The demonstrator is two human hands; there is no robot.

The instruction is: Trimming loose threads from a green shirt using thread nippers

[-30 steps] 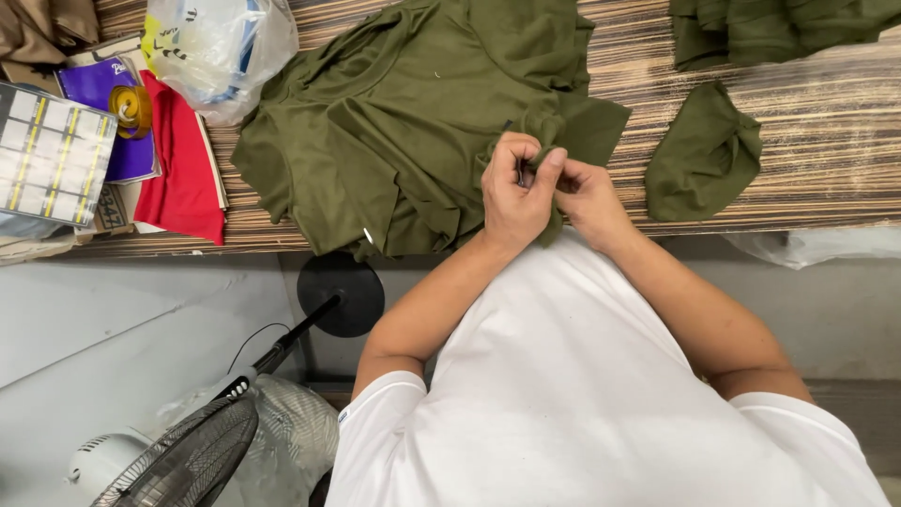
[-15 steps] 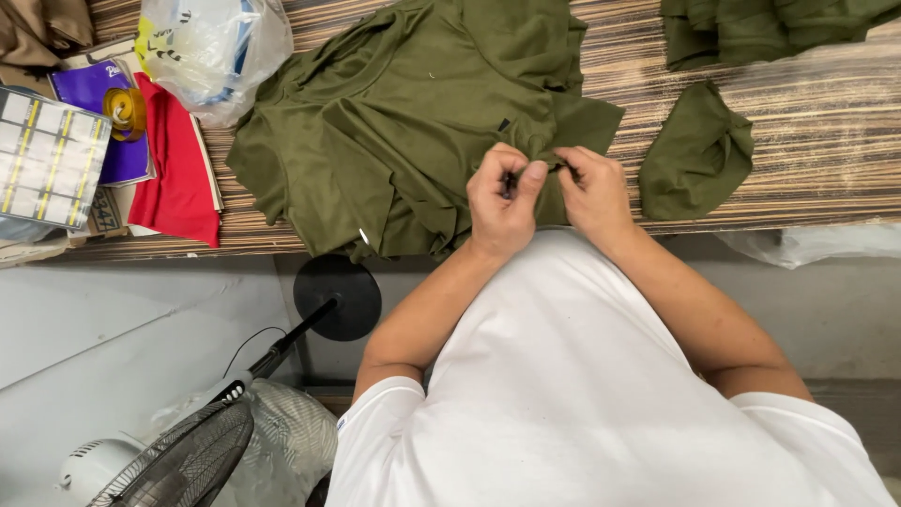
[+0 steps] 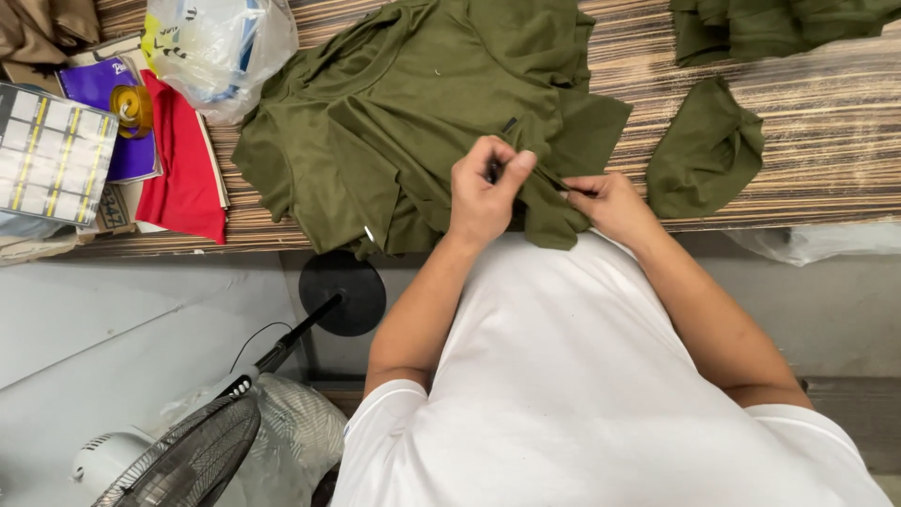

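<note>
A garment [image 3: 413,122] lies on the table [image 3: 826,160], a fabric piece [image 3: 704,150] to its right.

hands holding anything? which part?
Both grip the olive-green garment at its near edge: left hand pinches a fold between thumb and fingers, right hand pinches the fabric beside it. Any small tool is hidden.

Striped wood table [image 3: 826,141] across top of frame. On it: olive garment [image 3: 413,122] at centre, olive scrap [image 3: 704,150] right, olive pile [image 3: 770,23] upper right, plastic bag [image 3: 216,47], red cloth [image 3: 183,169], booklets [image 3: 56,150] at left.
</note>
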